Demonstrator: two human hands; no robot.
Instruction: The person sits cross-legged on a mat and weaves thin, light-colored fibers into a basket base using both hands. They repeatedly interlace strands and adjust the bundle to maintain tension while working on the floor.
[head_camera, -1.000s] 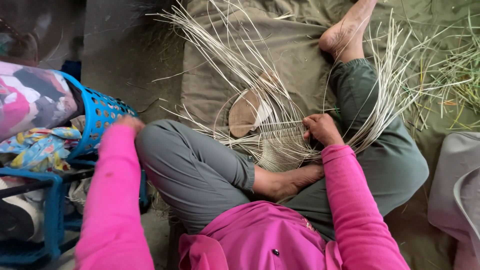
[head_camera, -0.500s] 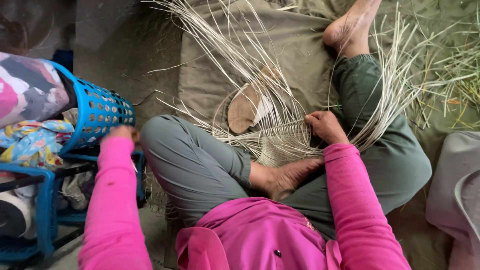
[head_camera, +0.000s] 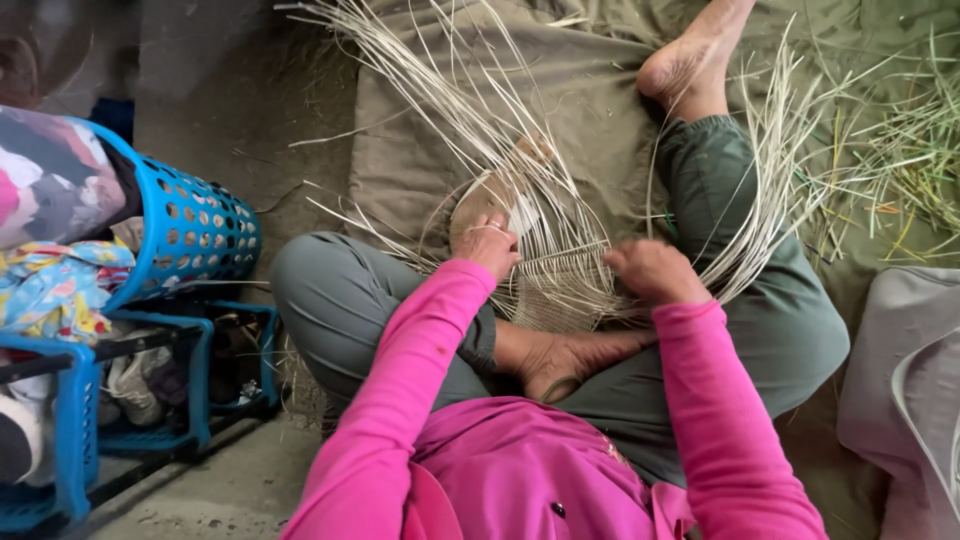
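Olive mat (head_camera: 420, 150) | both hands — left (head_camera: 487, 243), right (head_camera: 650, 272) — gripping woven reed work (head_camera: 560, 280)

Can't see the fingertips of the right hand (head_camera: 655, 272), they're buried in the woven reed piece (head_camera: 560, 290) (long strands above both hands run off-frame).

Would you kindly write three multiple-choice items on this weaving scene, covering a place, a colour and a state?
1. Where is the blue basket?
A. left of the person's knee
B. on the lap
C. beside the far foot

2. What colour are the sleeves?
A. green
B. pink
C. white

3. What is the left hand doing?
A. hanging free
B. resting on the reed weave
C. inside the basket

Answers: 1 A, it stands at the picture's left; 2 B, both arms are pink; 3 B, its fingers lie on the strands.
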